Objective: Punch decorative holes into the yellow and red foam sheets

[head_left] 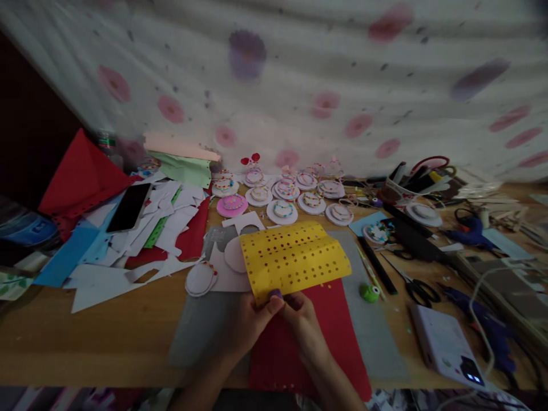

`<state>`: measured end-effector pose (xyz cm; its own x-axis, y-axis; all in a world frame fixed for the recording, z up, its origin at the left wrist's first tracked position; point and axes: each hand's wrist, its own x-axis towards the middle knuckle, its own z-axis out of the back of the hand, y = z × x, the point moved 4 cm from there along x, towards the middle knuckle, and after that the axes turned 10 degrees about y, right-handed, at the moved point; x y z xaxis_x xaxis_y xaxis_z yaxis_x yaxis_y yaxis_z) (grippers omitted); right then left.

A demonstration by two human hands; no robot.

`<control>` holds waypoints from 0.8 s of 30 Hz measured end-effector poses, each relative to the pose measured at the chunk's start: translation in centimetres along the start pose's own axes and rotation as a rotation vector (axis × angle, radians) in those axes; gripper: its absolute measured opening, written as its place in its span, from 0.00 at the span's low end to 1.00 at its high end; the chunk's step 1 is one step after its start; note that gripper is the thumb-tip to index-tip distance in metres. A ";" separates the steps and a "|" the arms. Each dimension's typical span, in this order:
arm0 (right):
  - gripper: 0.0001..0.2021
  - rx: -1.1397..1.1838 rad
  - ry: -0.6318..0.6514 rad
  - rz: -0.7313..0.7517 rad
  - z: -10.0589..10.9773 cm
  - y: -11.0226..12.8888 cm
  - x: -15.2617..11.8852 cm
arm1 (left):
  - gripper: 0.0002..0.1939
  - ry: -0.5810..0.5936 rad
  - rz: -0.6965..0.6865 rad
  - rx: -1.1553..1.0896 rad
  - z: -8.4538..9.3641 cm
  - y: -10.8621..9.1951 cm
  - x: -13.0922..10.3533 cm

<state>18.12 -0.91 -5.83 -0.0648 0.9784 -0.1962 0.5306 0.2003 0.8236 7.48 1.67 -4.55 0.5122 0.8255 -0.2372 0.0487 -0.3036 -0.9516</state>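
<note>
A sheet of yellow paper (295, 257), dotted with rows of star- or flower-shaped holes, is held up above the work mat. At its near edge sits a small purple paper punch (276, 294), mostly covered by my fingers. My left hand (254, 322) is closed around the punch from the left, its thumb across the front. My right hand (303, 319) closes in from the other side, thumb beside the left one, fingers at the paper's edge. Beneath lies red paper (329, 325) with a few tiny yellow cut-outs on it.
Several white discs with beaded rings (283, 212) stand behind the paper. White scraps (166, 211) and a black phone (129, 207) lie left. On the right are a green frog-like piece (369, 292), scissors (417, 288), a power bank (447, 345) and blue glue guns (483, 325).
</note>
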 end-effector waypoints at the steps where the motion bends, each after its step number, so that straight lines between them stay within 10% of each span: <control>1: 0.15 0.007 0.011 -0.003 -0.2 0.2 0.0 | 0.18 0.001 0.006 0.002 0.1 -0.1 0.0; 24: 0.12 0.083 0.046 -0.201 1.3 2.0 -1.2 | 0.24 -0.325 -0.112 -0.593 2.3 -2.9 0.1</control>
<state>20.32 -1.80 -4.64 -0.2141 0.9209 -0.3257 0.5711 0.3885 0.7231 5.43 3.70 -2.30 0.1984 0.9397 -0.2786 0.5951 -0.3414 -0.7275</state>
